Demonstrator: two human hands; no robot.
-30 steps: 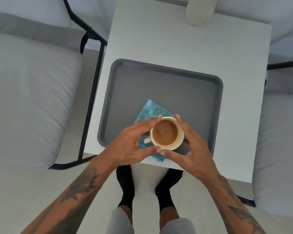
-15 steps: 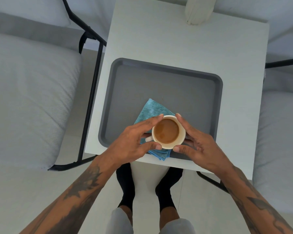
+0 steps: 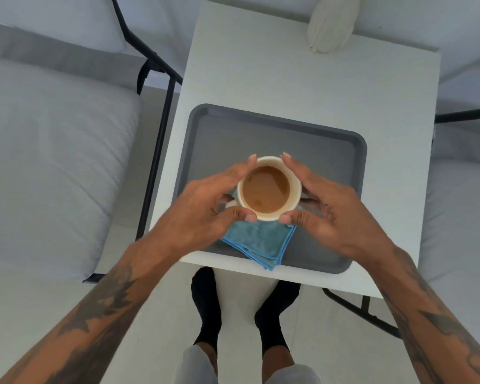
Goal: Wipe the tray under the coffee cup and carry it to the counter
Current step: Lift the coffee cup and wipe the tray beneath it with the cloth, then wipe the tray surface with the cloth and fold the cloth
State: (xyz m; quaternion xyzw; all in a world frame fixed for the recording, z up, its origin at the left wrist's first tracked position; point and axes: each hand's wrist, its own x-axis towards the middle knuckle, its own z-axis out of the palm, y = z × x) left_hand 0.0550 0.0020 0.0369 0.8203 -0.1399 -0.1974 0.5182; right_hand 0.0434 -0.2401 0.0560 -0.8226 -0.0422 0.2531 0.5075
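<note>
A white coffee cup (image 3: 268,189) full of brown coffee is held above the dark grey tray (image 3: 330,151). My left hand (image 3: 205,206) wraps its left side over the handle, and my right hand (image 3: 333,212) wraps its right side. A folded blue cloth (image 3: 261,242) lies on the tray's near part, just below the cup and partly under my left hand. The tray rests on the small white table (image 3: 302,79).
A pale ribbed vase (image 3: 330,23) stands at the table's far edge. Grey cushioned seats with black metal frames (image 3: 161,128) flank the table on the left and right. My feet in black socks (image 3: 205,300) stand on the floor at the table's near edge.
The cup has come up toward the camera and looks larger, with both hands around it. The blue cloth now shows below the cup instead of beyond it.
</note>
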